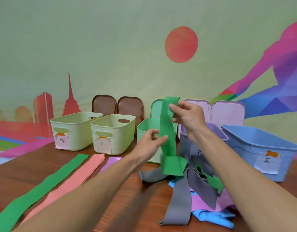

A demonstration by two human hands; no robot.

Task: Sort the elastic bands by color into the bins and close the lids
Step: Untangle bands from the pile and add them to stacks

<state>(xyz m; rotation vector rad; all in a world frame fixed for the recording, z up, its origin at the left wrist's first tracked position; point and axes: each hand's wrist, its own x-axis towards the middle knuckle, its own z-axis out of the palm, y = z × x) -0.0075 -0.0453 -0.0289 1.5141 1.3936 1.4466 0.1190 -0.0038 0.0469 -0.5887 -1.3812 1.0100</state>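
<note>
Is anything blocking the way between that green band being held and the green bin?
Nothing visible does. The left hand and right hand hold the green band up just in front of the green bin; its top is open, the lid standing upright behind it.

— What's the counter (32, 169)?
— Dark wood, polished, faintly glossy.
— And the bins (121, 131)?
— Smooth matt plastic, paper labels (267, 164) taped on.
— The bands?
— The green band (167, 124) looks matt and rubbery; the grey bands (179, 203) look like woven cloth.
</note>
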